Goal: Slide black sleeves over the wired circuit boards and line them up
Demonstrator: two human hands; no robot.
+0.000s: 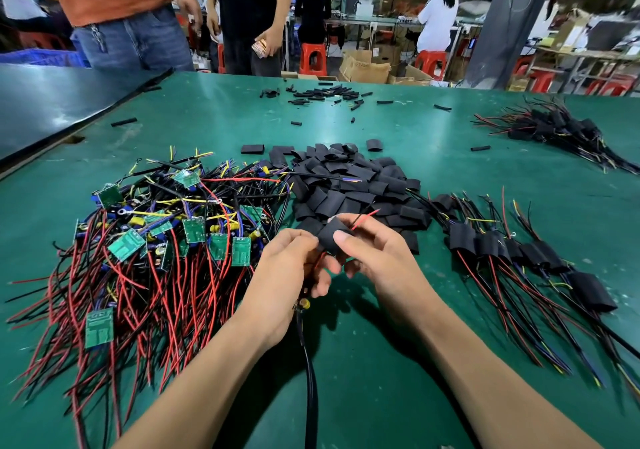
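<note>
My left hand grips a wired circuit board whose black cable hangs down toward me; the board itself is mostly hidden in my fingers. My right hand pinches a black sleeve over the board's red and black wire ends, which poke out past the sleeve. A heap of bare green boards with red and black wires lies at the left. Loose black sleeves are piled in the middle. A row of sleeved boards lies at the right.
The green table mat runs under everything. Small black tube offcuts are scattered at the far side, and another bundle of sleeved boards lies far right. Two people stand at the table's far edge.
</note>
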